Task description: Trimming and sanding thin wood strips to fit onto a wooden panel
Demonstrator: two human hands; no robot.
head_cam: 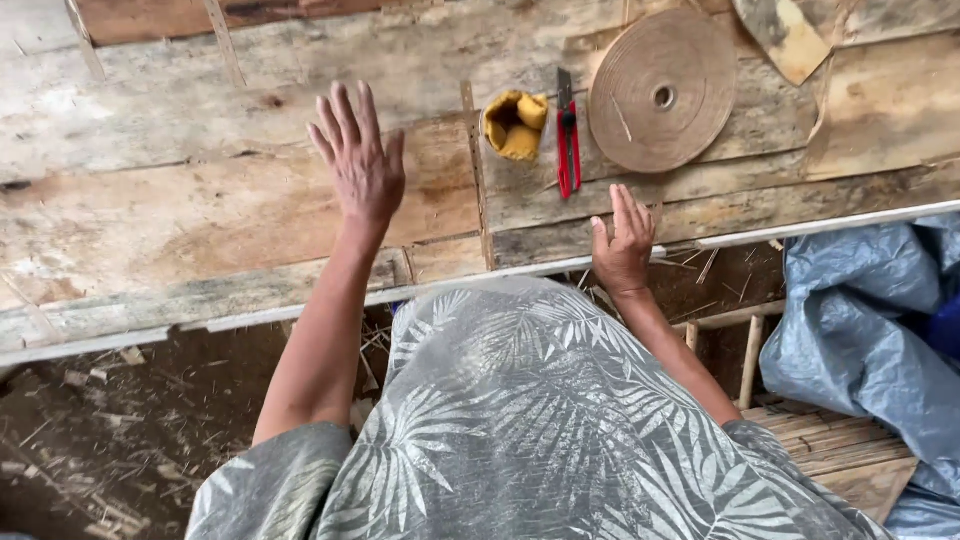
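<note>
My left hand [358,160] lies flat, fingers spread, on the worn wooden worktop [180,200], holding nothing. My right hand [623,240] rests open near the worktop's front edge, fingers together and pointing away from me. Just beyond the right hand lies a red utility knife [568,135] with its blade pointing away. A crumpled yellow cloth [516,124] sits to the knife's left. A large flat roll of brown tape [662,90] lies to the knife's right. My grey leaf-patterned garment [530,420] fills the lower middle of the view.
A white strip [820,225] runs along the worktop's front edge. A blue-grey tarpaulin [870,330] is bunched at the right, above bamboo slats [840,440]. Scraps and splinters litter the dirt floor [110,430] at lower left. A torn sheet piece [790,35] lies at top right.
</note>
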